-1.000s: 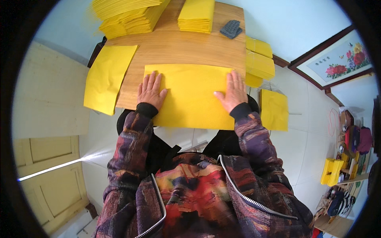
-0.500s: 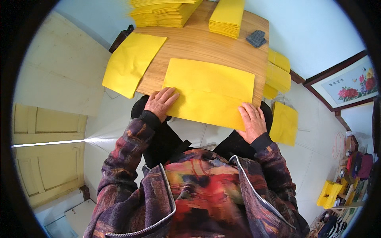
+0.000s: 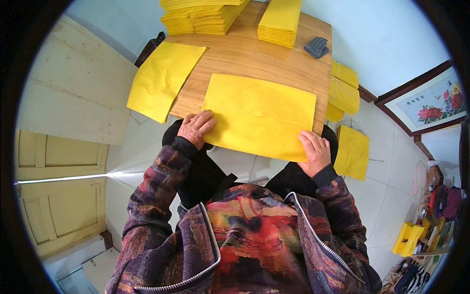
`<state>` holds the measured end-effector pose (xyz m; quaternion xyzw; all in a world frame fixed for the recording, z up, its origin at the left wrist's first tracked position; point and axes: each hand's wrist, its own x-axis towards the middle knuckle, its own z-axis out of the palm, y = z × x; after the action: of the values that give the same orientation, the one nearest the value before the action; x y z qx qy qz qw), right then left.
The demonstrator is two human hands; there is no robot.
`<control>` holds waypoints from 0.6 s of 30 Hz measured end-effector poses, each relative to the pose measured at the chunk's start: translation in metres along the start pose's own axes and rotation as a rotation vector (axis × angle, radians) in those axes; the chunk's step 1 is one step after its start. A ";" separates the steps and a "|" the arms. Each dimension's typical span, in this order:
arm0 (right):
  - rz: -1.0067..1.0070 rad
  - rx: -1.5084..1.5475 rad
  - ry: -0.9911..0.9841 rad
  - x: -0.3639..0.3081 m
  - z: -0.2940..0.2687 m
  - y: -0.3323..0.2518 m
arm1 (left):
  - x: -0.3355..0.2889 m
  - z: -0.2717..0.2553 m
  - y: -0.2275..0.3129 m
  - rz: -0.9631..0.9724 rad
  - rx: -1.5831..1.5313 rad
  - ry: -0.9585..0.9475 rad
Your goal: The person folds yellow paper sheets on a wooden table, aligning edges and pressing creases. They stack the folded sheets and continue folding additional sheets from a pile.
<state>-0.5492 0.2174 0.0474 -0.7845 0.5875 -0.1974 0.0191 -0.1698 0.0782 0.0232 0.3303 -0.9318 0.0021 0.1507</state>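
Observation:
A wide yellow sheet (image 3: 262, 115), felt-like or thick paper, lies on the wooden table in front of me. Its near edge juts out past the tabletop over my lap. At its near left corner, my left hand (image 3: 197, 129) grips the edge with bent fingers on top; the thumb is hidden. My right hand (image 3: 315, 151) pinches the near right corner, fingers curled over the top. A faint crease crosses the sheet's middle. To the left, another yellow sheet (image 3: 165, 78) lies partly over the table's edge.
On the wooden table (image 3: 235, 54) stand a tall yellow stack (image 3: 203, 18), a narrower yellow stack (image 3: 279, 22) and a crumpled grey cloth (image 3: 316, 47). Yellow bundles (image 3: 344, 93) sit beyond the right edge, with a yellow piece (image 3: 352, 152) lower down. A framed flower picture (image 3: 431, 105) leans at right.
My fingers have drawn in and curled more tightly at the sheet's near corners. The right hand's fingers are more bent than before. The sheet has barely shifted.

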 end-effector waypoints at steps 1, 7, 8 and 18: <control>-0.003 0.004 -0.004 -0.001 0.000 0.001 | 0.000 -0.001 -0.002 0.026 0.020 -0.009; -0.087 -0.095 0.002 -0.007 0.000 0.005 | 0.001 -0.004 -0.024 0.178 0.043 -0.073; -0.087 -0.076 0.008 -0.007 0.000 0.005 | 0.000 -0.005 -0.026 0.191 0.035 -0.084; -0.031 0.068 0.088 -0.005 -0.004 -0.002 | 0.005 -0.006 -0.029 0.148 -0.112 0.024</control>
<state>-0.5501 0.2239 0.0504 -0.7829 0.5686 -0.2519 0.0167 -0.1539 0.0535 0.0270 0.2516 -0.9504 -0.0350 0.1796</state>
